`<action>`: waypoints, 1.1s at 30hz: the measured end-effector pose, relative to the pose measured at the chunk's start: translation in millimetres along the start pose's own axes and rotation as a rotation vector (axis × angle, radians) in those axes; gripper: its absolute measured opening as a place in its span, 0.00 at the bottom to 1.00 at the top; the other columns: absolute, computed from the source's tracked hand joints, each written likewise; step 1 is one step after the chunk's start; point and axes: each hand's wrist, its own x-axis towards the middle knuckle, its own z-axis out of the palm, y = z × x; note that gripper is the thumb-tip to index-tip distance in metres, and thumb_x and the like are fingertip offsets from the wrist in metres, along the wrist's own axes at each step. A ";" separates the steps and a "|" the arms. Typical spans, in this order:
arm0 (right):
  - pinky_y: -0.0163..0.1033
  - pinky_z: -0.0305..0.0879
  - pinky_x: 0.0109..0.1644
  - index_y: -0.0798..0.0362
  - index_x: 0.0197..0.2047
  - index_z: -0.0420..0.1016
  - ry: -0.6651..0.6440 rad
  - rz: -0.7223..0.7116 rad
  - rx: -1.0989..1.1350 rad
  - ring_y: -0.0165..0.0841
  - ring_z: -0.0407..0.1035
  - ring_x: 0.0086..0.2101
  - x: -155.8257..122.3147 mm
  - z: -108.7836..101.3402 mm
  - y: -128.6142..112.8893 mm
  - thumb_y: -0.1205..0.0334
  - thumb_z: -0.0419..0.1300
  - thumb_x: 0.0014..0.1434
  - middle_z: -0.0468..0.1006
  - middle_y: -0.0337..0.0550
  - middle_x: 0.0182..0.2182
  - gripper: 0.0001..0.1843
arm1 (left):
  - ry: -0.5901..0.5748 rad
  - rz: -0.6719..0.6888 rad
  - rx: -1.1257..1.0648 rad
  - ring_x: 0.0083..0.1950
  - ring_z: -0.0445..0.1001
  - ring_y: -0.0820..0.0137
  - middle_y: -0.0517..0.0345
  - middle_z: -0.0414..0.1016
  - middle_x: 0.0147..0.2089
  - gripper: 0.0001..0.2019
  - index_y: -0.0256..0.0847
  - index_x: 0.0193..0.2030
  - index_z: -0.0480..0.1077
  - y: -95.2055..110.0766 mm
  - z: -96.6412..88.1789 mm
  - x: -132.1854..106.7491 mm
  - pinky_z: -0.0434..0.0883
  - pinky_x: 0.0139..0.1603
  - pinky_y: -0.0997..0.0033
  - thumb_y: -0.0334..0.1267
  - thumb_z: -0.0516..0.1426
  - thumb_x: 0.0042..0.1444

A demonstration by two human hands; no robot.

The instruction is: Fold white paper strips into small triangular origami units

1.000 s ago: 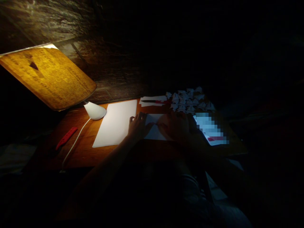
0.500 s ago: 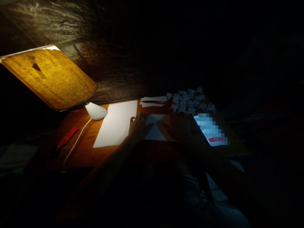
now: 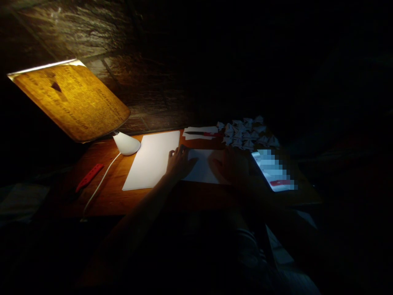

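A white sheet of paper (image 3: 202,167) lies on the wooden table between my two hands. My left hand (image 3: 180,163) rests on its left part, fingers spread and thumb stretched out over the sheet. On the right side of the same sheet lies my right hand (image 3: 231,166), deep in shadow; its thumb sticks out toward the middle, and the other fingers show only dimly but look extended. Just left of my left hand is a stack of larger white paper (image 3: 152,162). Beyond the hands, a knife with a red handle (image 3: 211,134) lies across small paper pieces (image 3: 201,130).
Several folded paper shapes (image 3: 245,133) are clustered at the back right. A lit phone (image 3: 272,172) lies right of my right hand. At left stand a lamp with a yellow shade (image 3: 70,100) and white base (image 3: 125,144), its cord (image 3: 100,186), and a red-handled tool (image 3: 89,177).
The whole view has shifted slightly, with the lamp and table appearing a little further right. Both hands stay on the sheet in nearly the same pose.
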 end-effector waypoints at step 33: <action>0.43 0.58 0.36 0.50 0.37 0.80 0.021 0.041 0.474 0.40 0.71 0.33 -0.3 3.1 40.7 0.55 0.57 0.67 0.81 0.49 0.33 0.13 | 0.429 -0.322 -1.321 0.42 0.77 0.65 0.57 0.78 0.37 0.05 0.42 0.36 0.75 -58.0 35.6 28.8 0.72 0.49 0.66 0.35 0.62 0.51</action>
